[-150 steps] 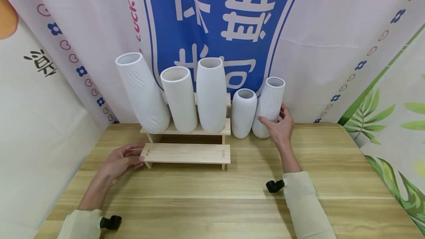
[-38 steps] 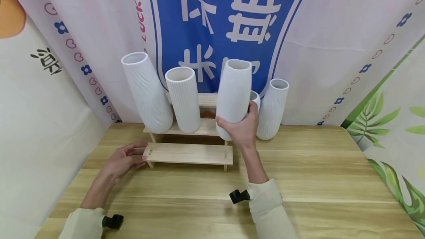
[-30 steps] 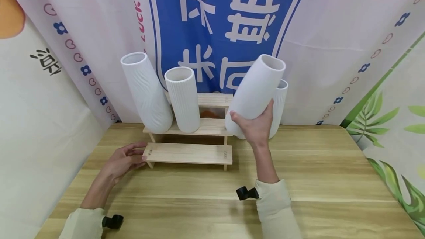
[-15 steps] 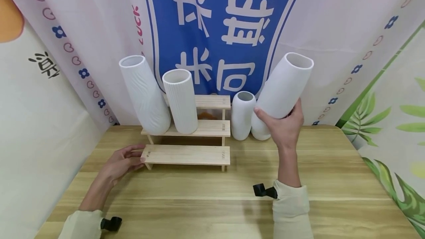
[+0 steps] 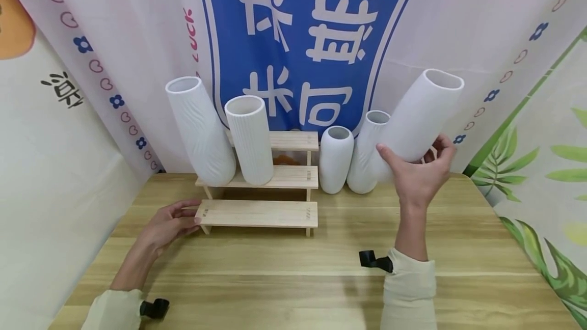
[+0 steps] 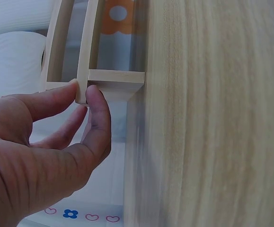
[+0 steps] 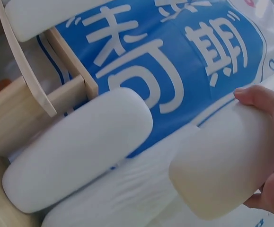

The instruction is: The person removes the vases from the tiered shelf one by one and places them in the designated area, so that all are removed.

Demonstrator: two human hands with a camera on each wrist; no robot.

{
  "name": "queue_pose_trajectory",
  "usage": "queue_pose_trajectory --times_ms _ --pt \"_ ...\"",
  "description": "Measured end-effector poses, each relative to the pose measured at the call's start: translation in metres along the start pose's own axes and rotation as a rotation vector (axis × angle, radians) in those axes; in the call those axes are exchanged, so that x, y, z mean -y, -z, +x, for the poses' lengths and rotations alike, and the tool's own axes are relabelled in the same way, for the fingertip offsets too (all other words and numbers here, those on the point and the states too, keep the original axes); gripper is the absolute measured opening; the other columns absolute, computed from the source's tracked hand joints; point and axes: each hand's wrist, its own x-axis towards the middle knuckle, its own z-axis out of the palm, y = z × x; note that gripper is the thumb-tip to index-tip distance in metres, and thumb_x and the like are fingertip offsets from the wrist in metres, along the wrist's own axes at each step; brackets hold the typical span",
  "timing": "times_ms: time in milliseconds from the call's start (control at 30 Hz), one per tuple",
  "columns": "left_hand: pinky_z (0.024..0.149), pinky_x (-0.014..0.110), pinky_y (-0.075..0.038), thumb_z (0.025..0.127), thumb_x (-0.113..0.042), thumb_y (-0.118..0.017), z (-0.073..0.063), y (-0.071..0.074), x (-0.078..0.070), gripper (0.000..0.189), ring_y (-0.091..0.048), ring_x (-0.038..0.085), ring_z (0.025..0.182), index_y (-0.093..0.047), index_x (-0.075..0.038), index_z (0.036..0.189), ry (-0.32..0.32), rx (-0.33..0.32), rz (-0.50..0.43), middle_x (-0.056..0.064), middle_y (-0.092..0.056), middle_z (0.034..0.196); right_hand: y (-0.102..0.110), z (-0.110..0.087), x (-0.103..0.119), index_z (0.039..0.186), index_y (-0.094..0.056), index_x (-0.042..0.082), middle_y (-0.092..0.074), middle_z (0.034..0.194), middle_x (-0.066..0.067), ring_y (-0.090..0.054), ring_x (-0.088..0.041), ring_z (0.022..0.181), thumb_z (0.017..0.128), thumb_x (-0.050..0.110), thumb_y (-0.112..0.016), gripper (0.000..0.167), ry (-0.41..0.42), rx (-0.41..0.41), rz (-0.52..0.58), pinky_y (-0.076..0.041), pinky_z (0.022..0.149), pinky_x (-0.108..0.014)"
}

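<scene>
Smooth white vase (image 5: 415,116) tilted, off tabletop (image 5: 275,289), just beside wavy-textured vase (image 5: 364,157). Right hand (image 5: 419,177) grips lower half, fingers curled round. Left hand (image 5: 167,223) pinches end of bottom shelf (image 5: 257,213) on wooden stand (image 5: 293,174). Imo: straighten it, don't bump wavy one, lower gently.

Tabletop booth walled with hung cloth; can't tell if home, shop or studio.
Wood-grain table (image 5: 275,289), printed curtain (image 5: 435,24) with blue lettered panel (image 5: 300,39) right behind the surface's far edge, pale printed sheet (image 5: 46,167) along left edge, leaf-print sheet (image 5: 564,126) off far right corner. Black devices (image 5: 154,308) at both cuffs (image 5: 410,281).
</scene>
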Motion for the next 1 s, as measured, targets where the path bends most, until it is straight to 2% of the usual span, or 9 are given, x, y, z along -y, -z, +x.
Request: queue_pose_trajectory --times_ms 233,500,700,833,1000 --pt "0.092 0.024 -0.065 0.105 -0.001 -0.064 0.001 0.0 0.002 0.067 -0.07 0.005 0.102 -0.032 0.009 0.163 0.004 -0.002 -0.006 0.037 -0.048 0.152 0.02 0.018 -0.011 0.136 -0.063 0.021 -0.067 0.132 0.001 -0.062 -0.015 0.124 0.057 0.013 -0.107 0.09 -0.078 -0.139 -0.046 -0.061 0.107 -0.035" --pt "0.095 0.026 -0.066 0.105 -0.001 -0.064 0.0 0.001 0.001 0.067 -0.07 0.006 0.103 -0.032 0.008 0.163 0.011 -0.005 -0.003 0.037 -0.048 0.153 0.049 0.038 -0.029 0.129 -0.066 0.019 -0.066 0.131 0.001 -0.06 -0.016 0.125 0.054 0.002 -0.105 0.086 -0.126 -0.257 0.044 -0.057 0.112 -0.034" --pt "0.093 0.025 -0.066 0.104 -0.001 -0.064 -0.002 0.001 -0.002 0.067 -0.07 0.006 0.103 -0.032 0.009 0.163 0.005 -0.006 -0.002 0.038 -0.047 0.153 0.058 0.043 -0.042 0.133 -0.064 0.02 -0.065 0.134 0.002 -0.058 -0.015 0.126 0.056 0.002 -0.103 0.088 -0.142 -0.277 0.039 -0.054 0.113 -0.033" --pt "0.092 0.024 -0.065 0.104 -0.001 -0.065 -0.003 0.001 -0.003 0.068 -0.07 0.006 0.103 -0.033 0.009 0.163 0.0 -0.008 -0.004 0.038 -0.047 0.153 0.056 0.045 -0.051 0.132 -0.064 0.02 -0.066 0.133 0.002 -0.06 -0.015 0.126 0.056 0.003 -0.103 0.087 -0.141 -0.27 0.022 -0.056 0.11 -0.033" --pt "0.092 0.024 -0.065 0.103 -0.001 -0.066 -0.003 -0.001 -0.003 0.068 -0.07 0.006 0.103 -0.033 0.01 0.162 -0.007 -0.006 -0.005 0.038 -0.047 0.152 0.051 0.047 -0.065 0.132 -0.064 0.022 -0.066 0.133 0.002 -0.059 -0.015 0.129 0.058 0.003 -0.103 0.086 -0.177 -0.244 0.006 -0.055 0.115 -0.035"
